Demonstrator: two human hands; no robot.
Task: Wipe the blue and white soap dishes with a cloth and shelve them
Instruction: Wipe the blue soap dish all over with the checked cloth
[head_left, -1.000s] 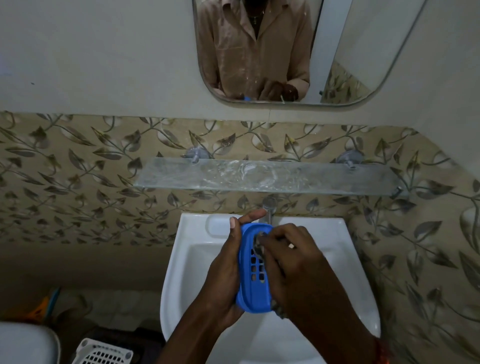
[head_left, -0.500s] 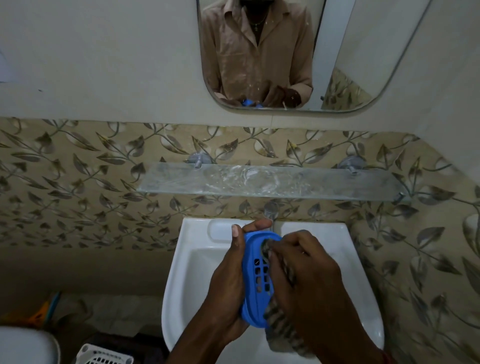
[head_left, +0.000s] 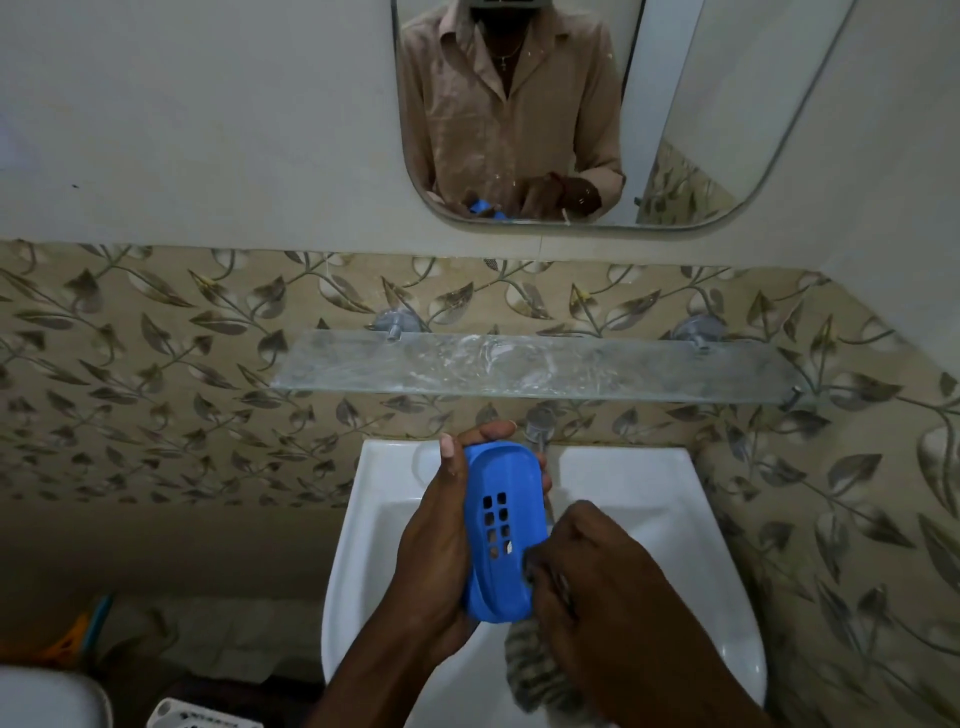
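Note:
My left hand (head_left: 441, 551) grips a blue soap dish (head_left: 501, 530) over the white sink (head_left: 691, 525), with its slotted underside facing me. A striped grey cloth (head_left: 530, 670) is bunched in my right hand (head_left: 597, 577), which presses against the dish's lower right edge. Part of the cloth hangs below that hand. The glass shelf (head_left: 535, 366) above the sink is bare. A white perforated object (head_left: 197, 719) shows at the bottom left edge; I cannot tell if it is the white soap dish.
A tap (head_left: 537, 423) sticks out of the leaf-patterned tiles just behind the dish. A mirror (head_left: 597, 109) hangs above the shelf and reflects a person in a beige shirt. A white rounded object (head_left: 47, 699) sits at the bottom left corner.
My right hand has slid with the cloth from the top of the dish down to its lower end, uncovering most of the slotted face. The view has tilted upward slightly.

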